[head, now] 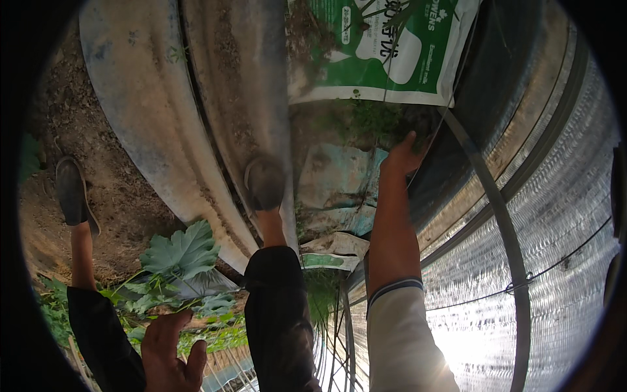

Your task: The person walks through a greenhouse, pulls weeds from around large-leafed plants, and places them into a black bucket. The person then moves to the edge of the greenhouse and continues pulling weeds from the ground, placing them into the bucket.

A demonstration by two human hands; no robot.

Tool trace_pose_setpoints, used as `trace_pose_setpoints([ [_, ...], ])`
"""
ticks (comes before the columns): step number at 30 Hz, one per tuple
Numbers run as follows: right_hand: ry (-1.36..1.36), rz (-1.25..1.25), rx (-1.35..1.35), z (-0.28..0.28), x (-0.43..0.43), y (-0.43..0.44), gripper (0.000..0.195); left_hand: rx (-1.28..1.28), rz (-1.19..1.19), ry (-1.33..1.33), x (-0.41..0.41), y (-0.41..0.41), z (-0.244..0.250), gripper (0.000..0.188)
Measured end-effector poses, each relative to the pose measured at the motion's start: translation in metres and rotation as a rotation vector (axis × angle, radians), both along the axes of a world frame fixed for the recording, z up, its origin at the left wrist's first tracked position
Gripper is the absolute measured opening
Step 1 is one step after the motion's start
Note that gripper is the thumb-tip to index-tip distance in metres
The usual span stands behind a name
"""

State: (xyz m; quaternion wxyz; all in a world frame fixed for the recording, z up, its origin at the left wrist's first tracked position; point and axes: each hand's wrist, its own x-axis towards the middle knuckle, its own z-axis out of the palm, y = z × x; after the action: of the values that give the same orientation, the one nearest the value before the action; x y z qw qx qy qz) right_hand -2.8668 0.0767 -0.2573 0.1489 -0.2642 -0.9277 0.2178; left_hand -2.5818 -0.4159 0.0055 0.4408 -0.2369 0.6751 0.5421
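Note:
My right hand point(407, 153) reaches out at the right of the view, beside low green weeds point(374, 116) on the soil strip; its fingers lie in shadow, and whether they grip anything is hidden. Just beyond it a green and white printed plastic sack point(392, 73) lies flat with dry stalks on it. Nearer me, worn pale-blue sheeting point(338, 176) covers the ground. My left hand point(174, 350) hangs at the lower left with thumb and fingers apart, holding nothing, above leafy vines.
A grey curved pole point(509, 235) and a wire stand before the translucent plastic wall point(568, 196) at right. Pale film point(142, 98) covers long beds at left. Broad-leaved plants point(181, 252) grow near my feet; bare soil point(122, 210) lies around my shoe.

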Motion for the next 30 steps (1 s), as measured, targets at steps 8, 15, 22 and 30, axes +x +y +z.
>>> trace_pose_setpoints([
  [8, -0.195, -0.144, -0.067, 0.001, -0.003, -0.012, 0.067, -0.019, 0.024, 0.003, 0.006, 0.003, 0.001, 0.044],
  [15, -0.396, 0.753, 0.238, 0.017, 0.024, -0.017, 0.063, 0.007, 0.0, 0.015, -0.003, -0.001, 0.003, 0.04],
  [22, -0.282, 0.815, 0.357, -0.007, -0.003, -0.028, 0.049, 0.006, 0.078, -0.021, 0.002, 0.004, 0.004, 0.041],
  [30, -0.509, 0.411, 0.135, 0.024, 0.013, -0.009, 0.028, -0.001, 0.084, 0.034, 0.004, 0.005, 0.002, 0.041],
])
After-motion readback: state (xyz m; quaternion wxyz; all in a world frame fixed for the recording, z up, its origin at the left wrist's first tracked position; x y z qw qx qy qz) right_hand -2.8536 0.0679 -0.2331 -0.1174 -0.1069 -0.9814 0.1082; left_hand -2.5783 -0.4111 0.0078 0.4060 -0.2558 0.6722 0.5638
